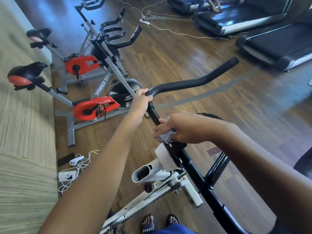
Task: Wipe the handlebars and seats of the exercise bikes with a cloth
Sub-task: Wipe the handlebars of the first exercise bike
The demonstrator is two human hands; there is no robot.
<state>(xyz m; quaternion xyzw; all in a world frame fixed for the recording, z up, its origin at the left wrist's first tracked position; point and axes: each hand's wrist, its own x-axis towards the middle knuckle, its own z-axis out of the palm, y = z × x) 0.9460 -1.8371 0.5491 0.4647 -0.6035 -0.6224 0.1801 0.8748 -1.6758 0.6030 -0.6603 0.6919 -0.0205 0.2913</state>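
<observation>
My left hand (pixel 141 99): fingers curled round the bar (pixel 194 82) at its bend, steadying it. Just right, my right hand (pixel 183 129): fingers closed over the cloth (pixel 164 137), pressing it onto the bar's middle for wiping.

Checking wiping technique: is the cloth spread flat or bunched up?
Bunched: the cloth is a crumpled wad held by the right hand against the handlebar.

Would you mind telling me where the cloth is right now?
In the head view the grey cloth sits near centre, held by the right hand against the near bike's black handlebar, below where the left hand grips the bar's bend.
</observation>
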